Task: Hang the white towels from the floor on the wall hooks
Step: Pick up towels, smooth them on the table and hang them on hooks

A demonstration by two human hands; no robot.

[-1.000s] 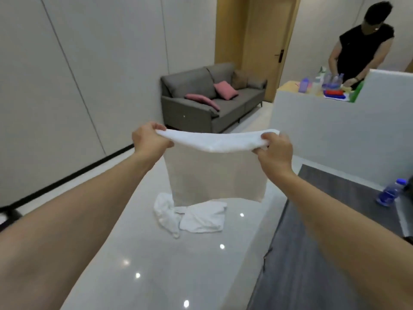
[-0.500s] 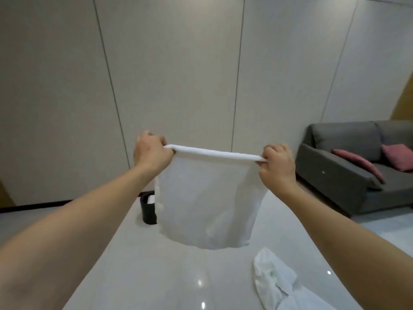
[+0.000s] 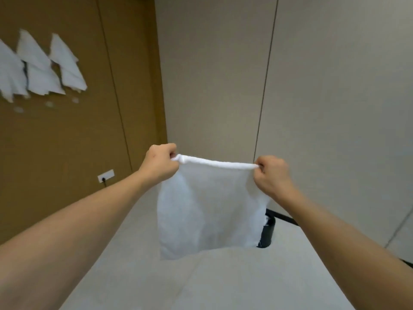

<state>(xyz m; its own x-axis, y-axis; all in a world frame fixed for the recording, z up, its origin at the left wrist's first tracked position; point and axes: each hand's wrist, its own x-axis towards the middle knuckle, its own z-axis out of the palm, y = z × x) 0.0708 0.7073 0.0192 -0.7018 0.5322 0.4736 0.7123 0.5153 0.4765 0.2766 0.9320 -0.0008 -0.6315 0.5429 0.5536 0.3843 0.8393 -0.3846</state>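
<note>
Since half a second earlier the view had swung left: the grey sofa and the crumpled towels on the floor had dropped out of sight, and a brown panelled wall [image 3: 67, 142] with three white towels already hanging [image 3: 40, 66] had come into view at upper left. Both hands kept the same grip throughout.

Each hand pinched one top corner of the thin white square cloth towel [image 3: 210, 206], the left hand [image 3: 159, 163] with fingers curled round the bunched corner, the right hand [image 3: 273, 175] likewise closed on its own corner. Held apart and level, they pulled the upper edge into a taut rolled cord, probably so the cloth would hang flat and untangled and a corner could be offered to a hook. It hung in the air in front of the person, clear of the pale glossy floor [image 3: 201, 283], well apart from the hung towels.

Its body looked smooth and slightly translucent, the lower edge loose. Small pale round spots [image 3: 48, 104] under the hung towels may have been spare hooks; blur left that uncertain. A black cylindrical bin [image 3: 267, 236] stood partly hidden behind the cloth's right edge.
</note>
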